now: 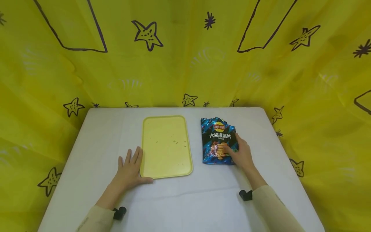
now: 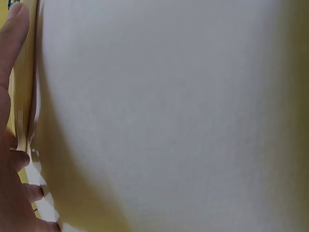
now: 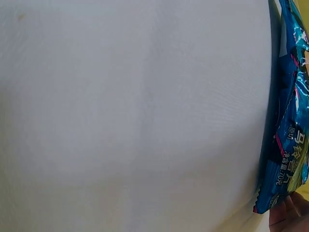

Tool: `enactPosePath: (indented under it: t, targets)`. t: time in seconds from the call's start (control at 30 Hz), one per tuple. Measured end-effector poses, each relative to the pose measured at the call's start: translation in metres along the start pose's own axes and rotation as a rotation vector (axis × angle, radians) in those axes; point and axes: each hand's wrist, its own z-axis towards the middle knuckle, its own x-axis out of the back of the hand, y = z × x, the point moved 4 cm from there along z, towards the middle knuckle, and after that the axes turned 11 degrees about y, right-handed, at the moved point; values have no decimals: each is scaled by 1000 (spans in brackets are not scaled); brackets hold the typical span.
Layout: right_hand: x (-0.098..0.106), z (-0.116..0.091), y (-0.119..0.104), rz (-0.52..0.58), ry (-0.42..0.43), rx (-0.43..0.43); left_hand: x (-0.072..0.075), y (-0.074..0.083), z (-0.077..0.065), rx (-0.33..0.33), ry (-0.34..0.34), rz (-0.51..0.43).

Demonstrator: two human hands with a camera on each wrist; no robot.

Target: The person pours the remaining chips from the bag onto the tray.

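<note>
A yellow rectangular tray (image 1: 163, 158) lies on the white table, with several small crumbs (image 1: 175, 142) on it. At the tray's near left corner is my left hand (image 1: 128, 172), fingers straight and spread, thumb along the near edge. The left wrist view catches the tray's side (image 2: 22, 87) beside the hand. To the right of the tray lies a blue and black bag of potato chips (image 1: 213, 132), torn along its top. My right hand (image 1: 244, 155) grips the bag's right side, thumb on the front. Some of those fingers are hidden behind the bag.
The white-covered table (image 1: 179, 209) carries the tray and the bag side by side. A yellow curtain (image 1: 174, 71) with drawn stars hangs behind the table and along both sides. Black wrist cameras sit near both sleeves.
</note>
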Motion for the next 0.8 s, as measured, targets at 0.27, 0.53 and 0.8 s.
enactPosePath:
  t: [0.27, 0.53, 0.8]
  targets:
    - [-1, -3, 5, 16, -38, -80, 0, -6, 5, 23, -35, 3]
    - [-2, -5, 6, 78, -57, -151, -6, -6, 4, 32, -55, -1]
    - [7, -3, 7, 172, 18, -299, -12, -8, 8, 37, -76, 17]
